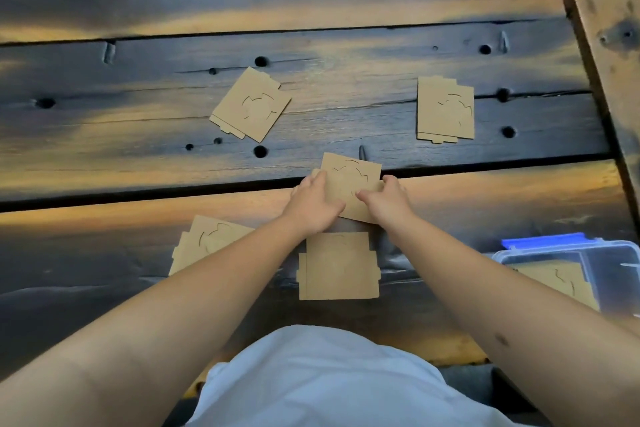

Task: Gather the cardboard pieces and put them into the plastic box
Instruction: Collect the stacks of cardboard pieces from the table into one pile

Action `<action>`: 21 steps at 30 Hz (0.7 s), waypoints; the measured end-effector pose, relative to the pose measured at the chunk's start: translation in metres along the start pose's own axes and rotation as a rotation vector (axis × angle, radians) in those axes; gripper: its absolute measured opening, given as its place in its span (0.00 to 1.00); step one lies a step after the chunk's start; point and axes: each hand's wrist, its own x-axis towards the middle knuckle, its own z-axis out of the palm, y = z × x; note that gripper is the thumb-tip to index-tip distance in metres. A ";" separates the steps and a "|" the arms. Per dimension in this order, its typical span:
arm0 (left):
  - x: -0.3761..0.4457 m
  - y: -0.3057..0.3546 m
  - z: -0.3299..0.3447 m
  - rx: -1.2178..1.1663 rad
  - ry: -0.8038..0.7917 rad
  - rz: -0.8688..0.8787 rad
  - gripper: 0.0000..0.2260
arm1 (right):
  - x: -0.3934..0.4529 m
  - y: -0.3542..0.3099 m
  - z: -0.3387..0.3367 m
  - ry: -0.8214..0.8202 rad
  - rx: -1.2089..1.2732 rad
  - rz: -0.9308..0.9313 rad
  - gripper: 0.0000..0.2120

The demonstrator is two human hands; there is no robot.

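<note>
Several flat brown cardboard pieces lie on the dark wooden table (138, 156). My left hand (313, 203) and my right hand (388, 201) both grip one cardboard piece (349, 177) at mid-table, one on each side edge. Another piece (338, 265) lies just in front of me, below the hands. A third (211, 239) sits partly under my left forearm. Two more rest farther away, one at centre left (251, 104), one at the right (445, 109). The clear plastic box (613, 274) with a blue latch stands at the right edge, with a cardboard piece (557, 282) inside.
The table is made of rough planks with dark gaps, knot holes and nail holes. A lighter wooden beam (609, 28) runs diagonally along the right side. My white shirt fills the bottom centre of the view.
</note>
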 end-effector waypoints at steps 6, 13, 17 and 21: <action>0.001 -0.009 -0.009 -0.276 0.086 -0.027 0.27 | 0.004 -0.002 0.001 0.027 0.062 -0.006 0.34; -0.011 -0.023 -0.018 -0.463 0.125 -0.107 0.28 | -0.003 -0.002 -0.002 0.020 0.180 -0.057 0.31; -0.027 -0.031 -0.014 -0.465 0.146 -0.116 0.26 | -0.015 0.006 -0.005 -0.006 0.160 -0.087 0.29; -0.047 -0.037 -0.005 -0.463 0.149 -0.112 0.24 | -0.029 0.023 -0.006 -0.040 0.149 -0.095 0.28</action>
